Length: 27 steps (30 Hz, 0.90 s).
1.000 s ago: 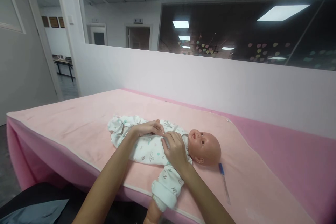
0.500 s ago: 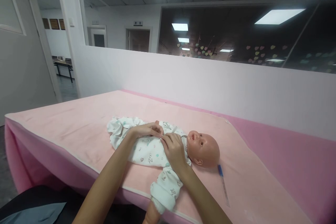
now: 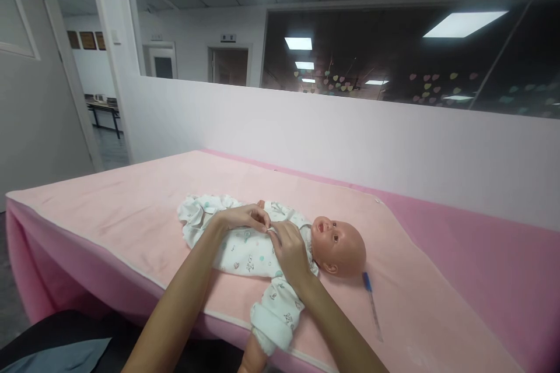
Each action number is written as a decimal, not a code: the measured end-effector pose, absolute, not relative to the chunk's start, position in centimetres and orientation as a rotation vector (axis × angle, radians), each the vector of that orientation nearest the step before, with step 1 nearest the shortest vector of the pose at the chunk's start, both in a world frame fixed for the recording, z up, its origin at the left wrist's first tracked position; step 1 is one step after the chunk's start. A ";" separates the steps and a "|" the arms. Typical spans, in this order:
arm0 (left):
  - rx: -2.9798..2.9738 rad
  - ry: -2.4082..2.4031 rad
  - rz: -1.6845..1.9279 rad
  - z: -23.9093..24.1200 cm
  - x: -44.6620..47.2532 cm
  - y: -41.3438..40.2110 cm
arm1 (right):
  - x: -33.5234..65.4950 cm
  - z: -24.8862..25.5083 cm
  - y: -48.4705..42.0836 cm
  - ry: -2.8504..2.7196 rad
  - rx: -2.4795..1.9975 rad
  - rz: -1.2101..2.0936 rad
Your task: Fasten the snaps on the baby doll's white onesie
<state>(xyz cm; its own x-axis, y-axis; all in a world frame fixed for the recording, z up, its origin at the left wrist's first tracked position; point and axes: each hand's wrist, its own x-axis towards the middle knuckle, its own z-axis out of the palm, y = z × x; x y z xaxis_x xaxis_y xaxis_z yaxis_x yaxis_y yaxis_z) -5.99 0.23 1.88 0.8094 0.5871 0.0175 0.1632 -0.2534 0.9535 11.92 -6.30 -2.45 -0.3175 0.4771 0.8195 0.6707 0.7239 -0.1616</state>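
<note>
A baby doll (image 3: 343,247) lies on its back on the pink-covered table, its head to the right. It wears a white printed baby outfit (image 3: 245,253), and one sleeved arm hangs over the near edge. Over the doll's chest, my left hand (image 3: 247,217) pinches the outfit's front with thumb and forefinger. My right hand (image 3: 289,247) is right beside it, fingers bent and closed on the same bit of cloth. Any fastener between the fingertips is too small to make out.
A clear thermometer-like stick with a blue cap (image 3: 366,281) lies near the doll's head. The pink sheet (image 3: 131,204) covers the table, which meets a white wall (image 3: 306,128) with a window above. A door (image 3: 39,99) stands at the left.
Both hands stay at the outfit's front, with only slight finger movement as the fingertips draw closer together. The doll and stick have not moved.
</note>
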 end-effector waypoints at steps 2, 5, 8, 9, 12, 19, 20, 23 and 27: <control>1.824 0.589 0.455 2.0 -6.0 0.1 | 11.9 -2.4 -6.3 -1.973 -0.884 -0.291; 1.831 0.622 0.469 2.4 -6.3 -0.2 | 11.9 -2.4 -6.4 -1.928 -0.898 -0.354; 1.839 0.703 0.439 2.5 -7.3 -0.1 | 12.0 -2.2 -6.5 -1.875 -0.885 -0.404; 1.838 0.732 0.423 2.5 -7.8 0.0 | 12.0 -2.1 -6.6 -1.867 -0.876 -0.427; 1.792 0.778 0.416 2.0 -9.2 0.6 | 11.9 -1.8 -6.9 -1.903 -0.839 -0.575; 1.621 0.729 0.501 0.6 -10.4 1.4 | 8.6 -1.7 -6.3 -2.222 -0.638 -0.936; 1.599 0.711 0.517 0.5 -10.4 1.4 | 8.1 -1.7 -6.0 -2.242 -0.663 -0.932; 1.541 0.651 0.555 0.3 -10.3 1.5 | 7.1 -1.9 -5.4 -2.238 -0.780 -0.880; 1.526 0.625 0.552 0.5 -10.0 1.4 | 7.0 -1.9 -5.2 -2.204 -0.882 -0.788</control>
<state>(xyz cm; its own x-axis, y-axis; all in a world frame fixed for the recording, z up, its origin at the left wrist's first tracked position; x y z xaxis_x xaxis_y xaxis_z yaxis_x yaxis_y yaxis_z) -10.00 1.44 0.48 0.7313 0.6814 -0.0290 0.0554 -0.0170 0.9983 7.03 -5.23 -1.94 -0.5777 0.3713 0.7270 0.7481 0.5971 0.2895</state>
